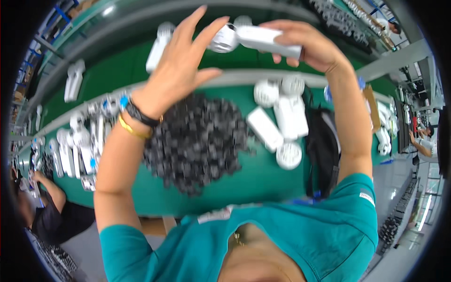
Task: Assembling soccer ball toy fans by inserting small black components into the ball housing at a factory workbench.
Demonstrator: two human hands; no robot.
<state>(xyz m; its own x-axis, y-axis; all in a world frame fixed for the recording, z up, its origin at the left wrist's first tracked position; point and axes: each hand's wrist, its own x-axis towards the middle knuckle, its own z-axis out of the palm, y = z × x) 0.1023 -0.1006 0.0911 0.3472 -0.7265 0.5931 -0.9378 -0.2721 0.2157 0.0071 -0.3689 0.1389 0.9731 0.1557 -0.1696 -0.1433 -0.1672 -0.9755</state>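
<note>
Head-worn fisheye faces down from close above; rim perhaps unclear.

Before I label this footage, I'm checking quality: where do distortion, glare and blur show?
Head view: the pale rail bends, corners go black; head view: a glare spot sits at upper left; head view: the left hand and black parts look slightly soft.

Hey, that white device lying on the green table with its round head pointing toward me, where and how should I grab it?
Probably by the middle of its long, straight body, from above, gripping across the two long edges. The round head offers no such parallel edges. Coming in from the left looks easier, since other white devices crowd its right side.
</note>
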